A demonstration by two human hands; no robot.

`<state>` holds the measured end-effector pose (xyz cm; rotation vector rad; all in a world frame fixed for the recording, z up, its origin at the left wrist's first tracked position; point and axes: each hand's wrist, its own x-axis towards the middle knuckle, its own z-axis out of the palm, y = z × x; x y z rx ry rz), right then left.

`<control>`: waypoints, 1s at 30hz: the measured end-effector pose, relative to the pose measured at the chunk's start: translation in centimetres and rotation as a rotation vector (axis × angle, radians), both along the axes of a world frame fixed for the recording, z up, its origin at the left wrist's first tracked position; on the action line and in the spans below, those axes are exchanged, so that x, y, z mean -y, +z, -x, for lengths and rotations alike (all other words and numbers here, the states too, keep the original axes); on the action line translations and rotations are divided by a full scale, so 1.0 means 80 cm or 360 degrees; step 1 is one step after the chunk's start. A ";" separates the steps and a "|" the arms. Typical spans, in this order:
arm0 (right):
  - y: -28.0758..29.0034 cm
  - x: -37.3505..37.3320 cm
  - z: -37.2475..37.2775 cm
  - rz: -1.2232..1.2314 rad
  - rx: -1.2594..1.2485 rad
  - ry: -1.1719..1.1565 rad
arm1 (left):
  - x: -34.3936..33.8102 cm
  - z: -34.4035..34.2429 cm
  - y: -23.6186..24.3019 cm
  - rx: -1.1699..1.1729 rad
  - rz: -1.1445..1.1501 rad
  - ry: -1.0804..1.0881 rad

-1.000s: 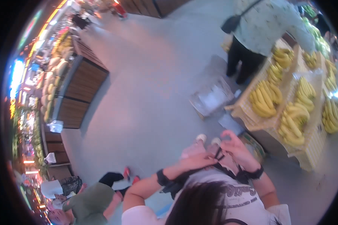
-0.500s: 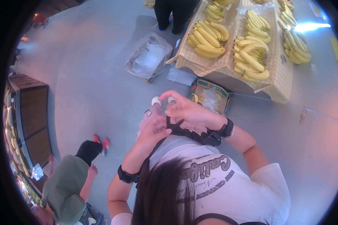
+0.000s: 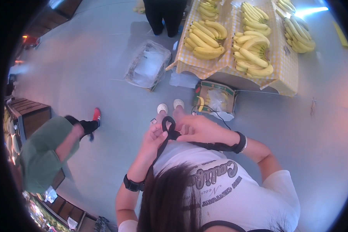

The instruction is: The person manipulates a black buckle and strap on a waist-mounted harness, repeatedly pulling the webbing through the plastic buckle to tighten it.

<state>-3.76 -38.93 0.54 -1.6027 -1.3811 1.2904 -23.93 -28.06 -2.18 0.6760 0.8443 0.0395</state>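
Observation:
At waist level over my white T-shirt, a black strap (image 3: 167, 120) forms an upright loop above a darker knot. My left hand (image 3: 154, 137) pinches the left side of the loop between thumb and fingers. My right hand (image 3: 199, 129) has its curled fingers on the strap at the knot, just right of the loop; its fingertips are partly hidden. Both wrists wear black bands. Below the hands are my white perforated shoes (image 3: 178, 103), and just beyond them a cardboard box (image 3: 231, 106) holds bananas and plastic.
Ahead stands a checked-cloth stand (image 3: 282, 73) with several banana bunches (image 3: 251, 58). Left of it lie a plastic-lined crate (image 3: 147, 65) and a dark-trousered person's legs (image 3: 162, 15). At left, a person in green (image 3: 42, 154) is beside wooden produce displays (image 3: 36, 118). A dark cord runs near the box.
The view has swung down and rightward toward the banana stand. My hands have drawn the strap into a round loop. The person in green has moved forward along my left.

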 end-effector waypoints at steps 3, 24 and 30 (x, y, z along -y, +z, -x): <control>-0.010 0.005 0.013 0.0121 0.0096 -0.0104 | -0.003 -0.005 -0.004 -0.0031 -0.0036 -0.0126; 0.010 0.013 0.025 -0.0231 0.0434 -0.0444 | -0.023 -0.042 0.005 0.0100 -0.0669 -0.1030; -0.027 0.072 0.038 0.0085 -0.0528 -0.0804 | 0.019 -0.051 -0.013 0.0217 -0.0796 -0.1275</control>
